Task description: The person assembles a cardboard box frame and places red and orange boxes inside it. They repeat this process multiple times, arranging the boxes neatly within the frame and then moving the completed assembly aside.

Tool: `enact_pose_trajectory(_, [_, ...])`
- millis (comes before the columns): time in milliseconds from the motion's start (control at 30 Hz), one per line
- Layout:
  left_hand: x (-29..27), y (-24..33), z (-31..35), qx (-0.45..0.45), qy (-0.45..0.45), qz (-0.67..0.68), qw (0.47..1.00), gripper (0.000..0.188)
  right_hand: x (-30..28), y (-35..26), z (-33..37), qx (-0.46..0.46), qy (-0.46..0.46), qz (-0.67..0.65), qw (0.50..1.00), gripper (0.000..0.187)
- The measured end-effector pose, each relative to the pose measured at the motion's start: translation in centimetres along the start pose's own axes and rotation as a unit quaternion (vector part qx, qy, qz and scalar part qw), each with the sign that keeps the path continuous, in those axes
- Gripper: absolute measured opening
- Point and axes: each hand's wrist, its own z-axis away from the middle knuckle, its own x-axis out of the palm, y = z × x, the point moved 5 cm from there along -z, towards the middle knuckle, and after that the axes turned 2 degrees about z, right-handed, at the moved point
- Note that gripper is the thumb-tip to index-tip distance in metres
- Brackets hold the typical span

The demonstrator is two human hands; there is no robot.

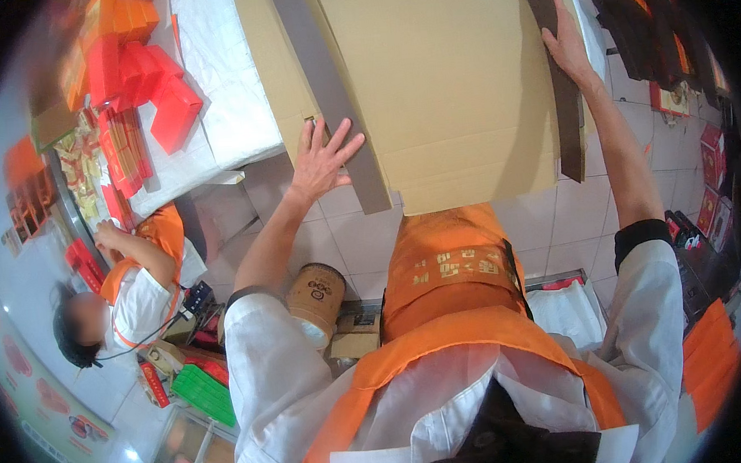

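Note:
A large sheet of tan cardboard (pixel 447 85) with dark grey-brown folded side strips lies in front of me. My left hand (pixel 325 160) rests with fingers spread on the left strip (pixel 330 91), near a small slot in the board. At the opposite side, my right hand (pixel 570 49) lies against the right strip (pixel 560 96), its fingers stretched out and apart from the thumb. Neither hand visibly wraps around the board. The near edge of the cardboard reaches over the table's front, just above my orange apron (pixel 448 269).
Red and orange boxes (pixel 132 76) are piled on the white-covered table (pixel 234 104) at left. A co-worker (pixel 139 285) in an orange apron works beside it. A brown drum (pixel 317 297) and a green crate (pixel 203 393) stand lower left. Dark box pieces (pixel 653 32) are stacked at right.

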Motion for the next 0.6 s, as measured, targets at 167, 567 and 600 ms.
enact_pose_trajectory(167, [-0.3, 0.5, 1.7, 0.048, 0.083, 0.038, 0.995, 0.063, 0.8, -0.8, -0.6, -0.029, 0.024, -0.026, 0.999, 0.071])
enact_pose_trajectory(567, [-3.4, 8.2, -6.6, 0.016, 0.181, 0.052, 0.982, 0.016, -3.4, -2.9, 9.0, -0.157, -0.109, 0.051, 0.980, 0.054])
enact_pose_trajectory(600, [-3.4, 8.0, -6.7, 0.016, 0.179, 0.049, 0.982, 0.016, -4.4, -3.1, 10.8, -0.182, -0.177, 0.037, 0.967, 0.057])
